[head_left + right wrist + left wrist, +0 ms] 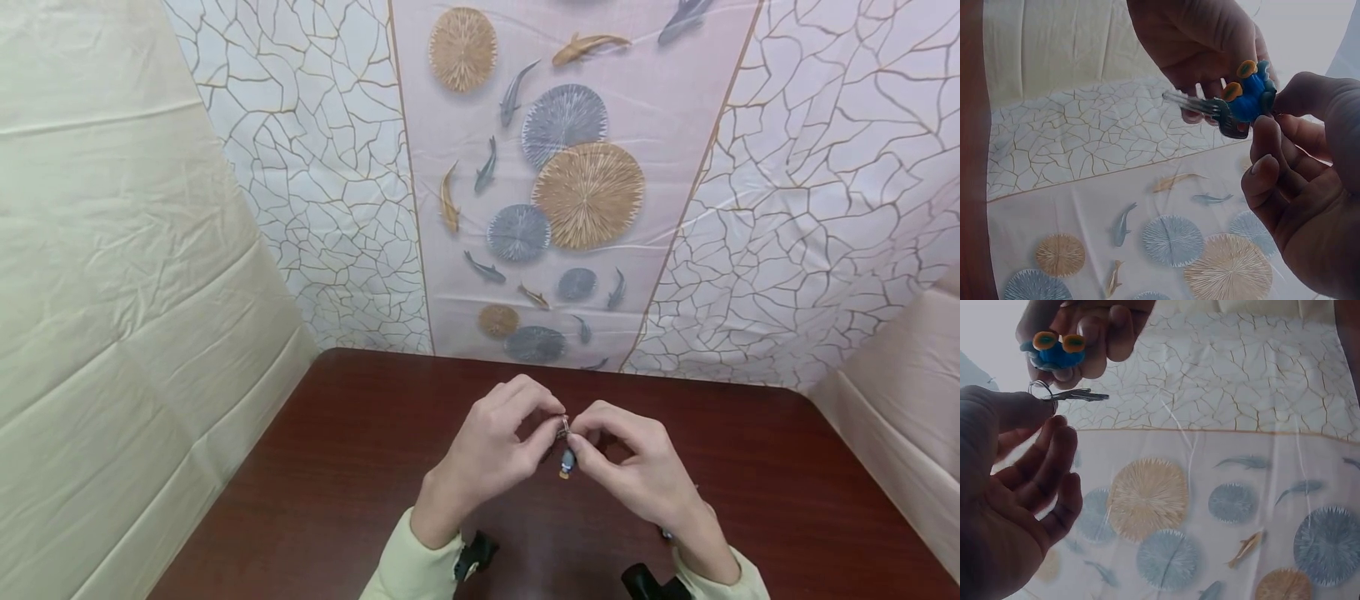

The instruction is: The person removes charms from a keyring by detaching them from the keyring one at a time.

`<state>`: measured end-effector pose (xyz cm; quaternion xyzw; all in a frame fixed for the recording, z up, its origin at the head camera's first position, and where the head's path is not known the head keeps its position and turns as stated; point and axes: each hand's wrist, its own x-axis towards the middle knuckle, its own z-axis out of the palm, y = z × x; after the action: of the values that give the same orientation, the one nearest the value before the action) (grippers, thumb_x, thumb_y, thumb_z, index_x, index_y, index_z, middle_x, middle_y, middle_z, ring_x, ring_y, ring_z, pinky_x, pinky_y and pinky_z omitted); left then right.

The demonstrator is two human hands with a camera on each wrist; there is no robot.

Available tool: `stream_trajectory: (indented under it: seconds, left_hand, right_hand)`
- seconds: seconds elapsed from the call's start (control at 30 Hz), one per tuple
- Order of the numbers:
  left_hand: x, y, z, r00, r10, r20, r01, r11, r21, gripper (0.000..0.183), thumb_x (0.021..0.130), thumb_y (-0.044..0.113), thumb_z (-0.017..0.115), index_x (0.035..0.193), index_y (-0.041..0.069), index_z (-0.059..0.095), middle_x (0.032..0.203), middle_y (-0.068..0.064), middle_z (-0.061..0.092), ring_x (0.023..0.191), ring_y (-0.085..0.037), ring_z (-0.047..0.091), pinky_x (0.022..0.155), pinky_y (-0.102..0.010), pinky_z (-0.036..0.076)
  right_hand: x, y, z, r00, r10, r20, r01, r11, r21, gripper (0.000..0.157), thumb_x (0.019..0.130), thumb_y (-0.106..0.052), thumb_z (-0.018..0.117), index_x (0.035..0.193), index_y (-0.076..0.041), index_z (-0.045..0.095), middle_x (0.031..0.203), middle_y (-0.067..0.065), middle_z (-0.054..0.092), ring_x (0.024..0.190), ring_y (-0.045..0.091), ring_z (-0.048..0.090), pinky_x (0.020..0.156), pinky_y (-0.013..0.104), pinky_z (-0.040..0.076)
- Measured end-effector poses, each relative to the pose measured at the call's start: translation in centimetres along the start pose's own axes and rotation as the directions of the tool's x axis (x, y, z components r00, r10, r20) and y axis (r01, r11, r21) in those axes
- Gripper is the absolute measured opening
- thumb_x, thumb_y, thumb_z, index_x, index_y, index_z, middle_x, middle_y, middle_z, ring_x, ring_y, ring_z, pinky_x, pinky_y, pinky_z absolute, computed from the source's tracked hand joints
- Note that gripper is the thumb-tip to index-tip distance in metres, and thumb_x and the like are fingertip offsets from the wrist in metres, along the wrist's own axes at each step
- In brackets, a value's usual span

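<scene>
Both hands meet above the dark table, close together around a small keyring. My left hand point(495, 454) pinches the metal ring point(1039, 389) between thumb and fingertips, and in the left wrist view thin metal keys point(1088, 395) stick out sideways from it. Thumb and forefinger of my right hand point(637, 462) pinch the keyring beside a blue charm point(567, 461) with orange, disc-shaped ends. Close by the charm, the right wrist view shows a key with a dark head point(1232, 125). Fingertips hide part of the ring.
The dark reddish-brown table point(300, 483) extends beneath both arms. A small object point(665, 533) lies partly hidden by the right wrist. Behind the table hangs a patterned cloth point(517, 308), with a pale cloth wall point(150, 333) at the left.
</scene>
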<state>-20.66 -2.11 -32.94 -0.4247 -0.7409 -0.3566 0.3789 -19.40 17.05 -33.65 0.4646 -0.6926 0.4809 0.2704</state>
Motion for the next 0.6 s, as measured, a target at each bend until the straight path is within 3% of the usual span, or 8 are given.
stream_trajectory:
  seconds: [0.13, 0.23, 0.43, 0.6]
  left_hand:
    - [0.22, 0.0, -0.01, 0.998, 0.062, -0.007, -0.062, 0.997, 0.038, 0.011, 0.085, 0.004, 0.071, 0.089, 0.013, 0.067, 0.088, 0.006, 0.065, 0.08, -0.005, 0.061, 0.074, -0.016, 0.045]
    - [0.25, 0.03, 0.05, 0.998, 0.064, -0.026, -0.063, 0.997, 0.045, 0.01, 0.084, 0.003, 0.07, 0.085, 0.012, 0.066, 0.084, 0.005, 0.064, 0.077, -0.005, 0.059, 0.072, -0.015, 0.045]
    - [0.02, 0.07, 0.25, 0.999, -0.028, -0.037, 0.026, 0.998, -0.049, 0.014, 0.082, -0.002, 0.069, 0.081, 0.011, 0.063, 0.078, 0.003, 0.062, 0.068, -0.002, 0.054, 0.063, -0.007, 0.044]
    - [-0.09, 0.08, 0.31, 0.994, -0.103, -0.036, 0.098, 0.989, -0.11, 0.016, 0.081, -0.003, 0.068, 0.078, 0.01, 0.061, 0.075, 0.002, 0.062, 0.065, -0.001, 0.054, 0.057, -0.008, 0.046]
  right_hand:
    - [-0.01, -0.01, -0.05, 1.0, -0.002, -0.005, 0.002, 1.0, -0.006, 0.034, 0.07, 0.025, 0.064, 0.088, -0.004, 0.064, 0.077, 0.0, 0.059, 0.065, 0.002, 0.053, 0.052, 0.015, 0.046]
    - [-0.03, -0.04, -0.04, 1.0, -0.003, -0.004, 0.003, 1.0, -0.008, 0.034, 0.07, 0.025, 0.065, 0.089, -0.004, 0.064, 0.077, 0.0, 0.058, 0.066, 0.002, 0.053, 0.053, 0.015, 0.046]
    - [-0.1, 0.08, 0.07, 1.0, 0.005, 0.0, -0.005, 1.0, -0.013, 0.036, 0.07, 0.025, 0.065, 0.089, -0.005, 0.064, 0.077, -0.001, 0.058, 0.066, 0.003, 0.053, 0.053, 0.015, 0.047]
    - [-0.15, 0.15, 0.16, 1.0, 0.027, -0.002, -0.027, 0.999, -0.019, 0.037, 0.071, 0.024, 0.066, 0.09, -0.008, 0.064, 0.078, -0.001, 0.058, 0.065, 0.002, 0.053, 0.051, 0.014, 0.046]
